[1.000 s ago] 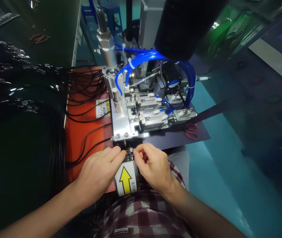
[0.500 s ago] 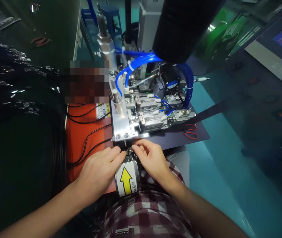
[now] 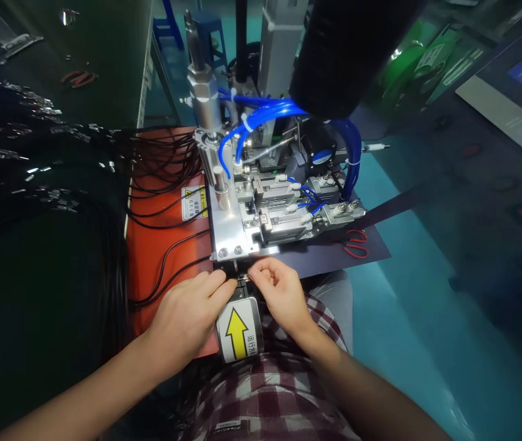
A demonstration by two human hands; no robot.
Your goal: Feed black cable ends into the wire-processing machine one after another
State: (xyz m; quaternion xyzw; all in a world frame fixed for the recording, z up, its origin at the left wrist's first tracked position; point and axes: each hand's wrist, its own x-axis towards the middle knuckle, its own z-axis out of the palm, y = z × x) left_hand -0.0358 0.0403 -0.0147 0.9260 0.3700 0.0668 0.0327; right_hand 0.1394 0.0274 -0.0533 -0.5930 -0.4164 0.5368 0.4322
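At the near end of a metal machine (image 3: 231,229), my two hands meet over a narrow dark track (image 3: 242,291). My left hand (image 3: 190,312) is closed, thumb and fingers pressed together at the track's left side. On the right side, my right hand (image 3: 281,291) pinches with thumb and index finger. A small shiny piece shows between the fingertips, too small to make out; what each hand grips is hidden. Just below them is a white plate (image 3: 237,331) with a yellow arrow. Black cables (image 3: 166,251) run from the machine's left side over an orange surface (image 3: 144,245).
Blue air tubes (image 3: 279,109) arch over the machine, beneath a large black cylinder (image 3: 347,55). Red-handled scissors (image 3: 356,244) lie right of the machine. Bundled black cables with shiny ends (image 3: 17,122) fill the left side. A blue stool (image 3: 210,37) stands behind.
The view has shifted slightly, so the machine appears a little further right. Both hands stay at the track in nearly the same closed poses.
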